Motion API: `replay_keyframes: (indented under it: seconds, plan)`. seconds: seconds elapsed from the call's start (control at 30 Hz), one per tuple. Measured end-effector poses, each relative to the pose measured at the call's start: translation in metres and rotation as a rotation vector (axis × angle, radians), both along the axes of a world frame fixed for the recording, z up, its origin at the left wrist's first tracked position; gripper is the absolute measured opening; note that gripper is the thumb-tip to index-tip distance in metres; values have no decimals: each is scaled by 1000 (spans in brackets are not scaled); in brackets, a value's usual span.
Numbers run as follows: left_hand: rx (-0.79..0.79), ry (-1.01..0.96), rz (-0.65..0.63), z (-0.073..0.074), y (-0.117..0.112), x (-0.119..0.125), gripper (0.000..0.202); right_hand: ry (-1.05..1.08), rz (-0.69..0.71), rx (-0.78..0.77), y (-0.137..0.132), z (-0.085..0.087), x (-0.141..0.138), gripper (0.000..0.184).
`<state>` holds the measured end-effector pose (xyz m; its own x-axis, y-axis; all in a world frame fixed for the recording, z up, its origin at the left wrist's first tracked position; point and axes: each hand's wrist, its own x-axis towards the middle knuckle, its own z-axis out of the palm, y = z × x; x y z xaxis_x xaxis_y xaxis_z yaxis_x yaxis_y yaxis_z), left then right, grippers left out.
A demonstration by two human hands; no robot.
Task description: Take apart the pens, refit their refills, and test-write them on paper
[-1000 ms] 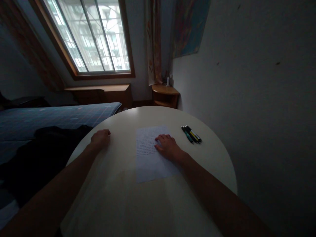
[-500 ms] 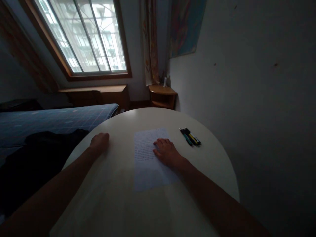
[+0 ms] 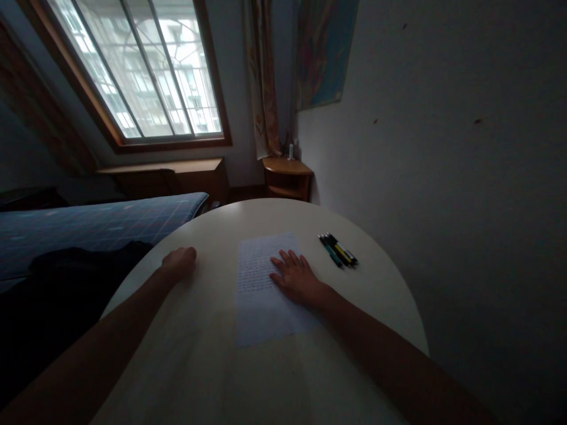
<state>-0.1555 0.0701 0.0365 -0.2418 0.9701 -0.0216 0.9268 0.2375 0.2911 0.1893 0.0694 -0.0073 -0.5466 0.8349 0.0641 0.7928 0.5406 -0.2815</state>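
A sheet of paper (image 3: 266, 319) lies on the round white table (image 3: 212, 378), its upper part covered in lines of handwriting. My right hand (image 3: 296, 278) rests flat on the sheet's right side with the fingers spread, hiding some of the writing. To the left of the paper, my left hand (image 3: 179, 264) is curled into a loose fist on the tabletop, and no object shows in it. Several pens (image 3: 337, 251) lie side by side to the right of the paper, apart from my right hand.
A bed with a plaid mattress (image 3: 101, 218) stands left of the table, dark cloth (image 3: 66, 289) lying on it. Beyond the table are a wooden desk (image 3: 199, 167) under the window and a small corner shelf (image 3: 287, 166). A wall (image 3: 443, 206) runs along the right.
My right hand's fingers have spread wider on the paper. The view has shifted slightly, and the left hand stays closed in its place.
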Motion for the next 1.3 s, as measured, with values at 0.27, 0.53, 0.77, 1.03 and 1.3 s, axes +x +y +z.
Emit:
replay_keyframes:
  seconds: [0.27,0.53,0.77,1.03,1.3]
  plan:
    - [-44,-316,-182,15,18,53,11,0,12,27,25,2,-8,57]
    - [73,-1496,-281,-4,2,115,24,107,47,264,22,7,-11,36]
    - [295,-1767,-76,-36,7,133,28,274,176,221,16,24,-18,27]
    - [300,-1672,-93,-39,9,132,36,324,116,156,21,20,-19,16]
    - [258,-1643,-104,-44,13,133,41,364,137,159,20,16,-15,26]
